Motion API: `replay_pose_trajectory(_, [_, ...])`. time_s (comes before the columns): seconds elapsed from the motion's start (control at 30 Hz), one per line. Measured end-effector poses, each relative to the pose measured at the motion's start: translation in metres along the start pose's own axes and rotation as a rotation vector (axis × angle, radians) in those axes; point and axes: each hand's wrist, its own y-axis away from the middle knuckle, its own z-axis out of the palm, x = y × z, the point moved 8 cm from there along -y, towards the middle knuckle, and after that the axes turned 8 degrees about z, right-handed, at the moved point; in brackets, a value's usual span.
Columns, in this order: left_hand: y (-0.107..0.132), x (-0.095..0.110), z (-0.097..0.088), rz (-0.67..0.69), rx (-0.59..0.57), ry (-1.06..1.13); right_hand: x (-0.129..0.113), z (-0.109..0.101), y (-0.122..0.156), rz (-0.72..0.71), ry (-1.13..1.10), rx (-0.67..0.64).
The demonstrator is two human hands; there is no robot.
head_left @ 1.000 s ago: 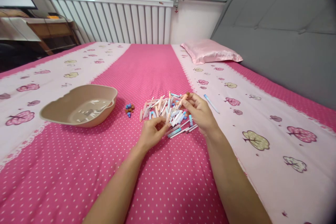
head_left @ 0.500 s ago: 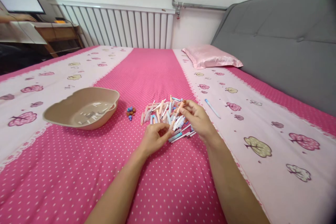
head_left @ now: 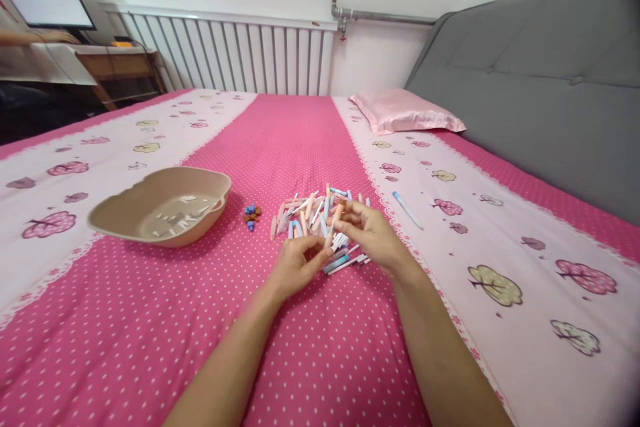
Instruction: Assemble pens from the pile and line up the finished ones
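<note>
A: Your hands?
B: Your left hand (head_left: 303, 263) pinches a peach pen (head_left: 338, 214) low, your right hand (head_left: 369, 230) pinches its top, at your 12.
A: Beyond?
B: Pen pile (head_left: 303, 221) under and behind. Off that: brown-and-blue bits (head_left: 255, 211) at 9, tan basin (head_left: 145, 203) farther at 9, blue pen (head_left: 407, 209) at 3. Pillow (head_left: 405, 112) far, 1.
</note>
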Motion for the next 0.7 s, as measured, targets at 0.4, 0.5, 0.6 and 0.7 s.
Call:
replay_pose_trajectory(0.4, [0.0003, 0.0042, 0.0032, 0.029, -0.062, 0.023, -0.0010, 0.0036, 0.0012, 0.009, -0.048, -0.040])
replay_pose_trajectory(0.5, [0.0011, 0.0045, 0.0049, 0.031, -0.083, 0.054, 0.0006, 0.0050, 0.0017, 0.045, -0.068, -0.057])
replay_pose_trajectory(0.6, [0.0014, 0.0040, 0.0058, 0.029, -0.095, 0.055, 0.0016, 0.0060, 0.0013, 0.058, -0.071, -0.062])
replay_pose_trajectory(0.7, [0.0010, 0.0039, 0.0058, 0.028, -0.092, 0.050, 0.0032, 0.0060, 0.0002, 0.057, -0.064, -0.062])
